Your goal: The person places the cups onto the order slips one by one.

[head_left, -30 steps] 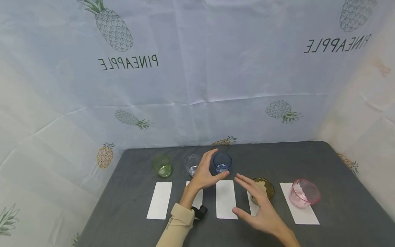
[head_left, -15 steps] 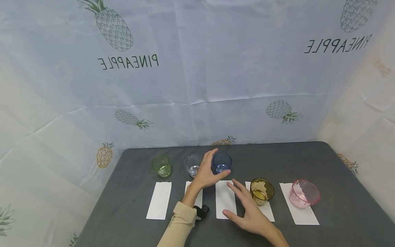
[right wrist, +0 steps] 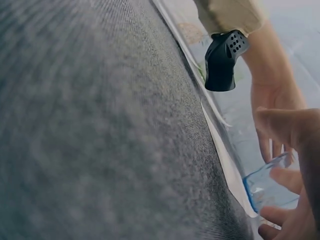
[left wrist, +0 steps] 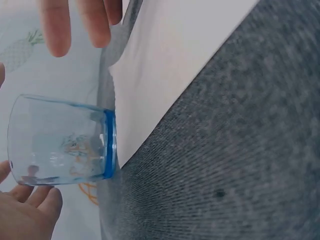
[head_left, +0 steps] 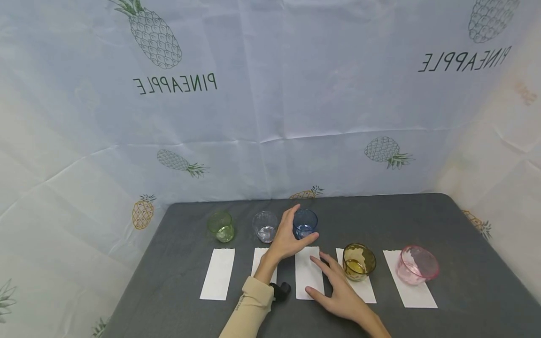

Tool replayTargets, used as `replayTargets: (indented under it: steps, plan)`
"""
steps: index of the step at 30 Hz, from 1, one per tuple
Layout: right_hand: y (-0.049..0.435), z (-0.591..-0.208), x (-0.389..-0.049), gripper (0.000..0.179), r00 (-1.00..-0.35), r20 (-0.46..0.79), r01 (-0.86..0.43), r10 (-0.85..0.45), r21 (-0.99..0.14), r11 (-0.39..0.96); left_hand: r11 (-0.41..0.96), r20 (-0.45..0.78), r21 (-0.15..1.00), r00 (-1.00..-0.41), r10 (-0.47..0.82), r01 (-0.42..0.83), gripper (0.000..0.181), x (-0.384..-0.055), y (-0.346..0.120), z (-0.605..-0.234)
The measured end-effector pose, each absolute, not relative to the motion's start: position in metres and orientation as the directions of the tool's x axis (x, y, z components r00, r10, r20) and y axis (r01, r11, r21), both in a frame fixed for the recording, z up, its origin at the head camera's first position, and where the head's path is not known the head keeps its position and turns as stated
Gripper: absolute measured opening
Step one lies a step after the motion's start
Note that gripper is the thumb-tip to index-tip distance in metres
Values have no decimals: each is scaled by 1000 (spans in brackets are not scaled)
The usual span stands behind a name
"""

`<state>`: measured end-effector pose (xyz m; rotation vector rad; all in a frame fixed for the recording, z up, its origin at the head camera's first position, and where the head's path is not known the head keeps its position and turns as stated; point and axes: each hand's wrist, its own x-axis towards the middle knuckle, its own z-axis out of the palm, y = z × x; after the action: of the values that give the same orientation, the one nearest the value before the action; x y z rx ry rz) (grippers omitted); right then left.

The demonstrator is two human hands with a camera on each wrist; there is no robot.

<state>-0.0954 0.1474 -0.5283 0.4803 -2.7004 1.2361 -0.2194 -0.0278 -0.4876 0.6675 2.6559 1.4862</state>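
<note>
A blue glass (head_left: 305, 223) stands upright behind the middle white paper strip (head_left: 307, 263). My left hand (head_left: 286, 240) reaches around its left and near sides, fingers spread and thumb extended. In the left wrist view, left-hand fingers (left wrist: 42, 197) lie close beside the blue glass (left wrist: 60, 142); whether they touch it I cannot tell. My right hand (head_left: 341, 293) hovers over the middle strip's right edge, its fingers apart and holding nothing. An amber glass (head_left: 358, 263) sits on a strip just right of that hand.
A green glass (head_left: 221, 227) and a clear glass (head_left: 265, 227) stand at the back left. Paper strips (head_left: 217, 274) lie in a row before the glasses. The pink glass (head_left: 416, 265) rests on the rightmost strip. A pineapple-print cloth (head_left: 270, 108) hangs behind the table.
My right hand has moved left from in front of the amber glass to the middle strip, uncovering that glass. My left hand has shifted slightly right, closer to the blue glass.
</note>
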Motion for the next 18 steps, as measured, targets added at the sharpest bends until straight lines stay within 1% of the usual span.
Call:
replayTargets:
  steps: [6,14,18]
  plan:
    - [148,-532,-97,72,-952,223,-307,-212,-711,632,450,171,828,-914,367,335,97,-221,-26,-491]
    - [148,-529,-97,79,-967,143,-250,-213,-712,656,460,154,832,-926,344,309,99,-222,-24,-493]
    - [148,-529,-97,81,-967,136,-248,-216,-705,665,471,138,834,-934,329,289,98,-222,-23,-494]
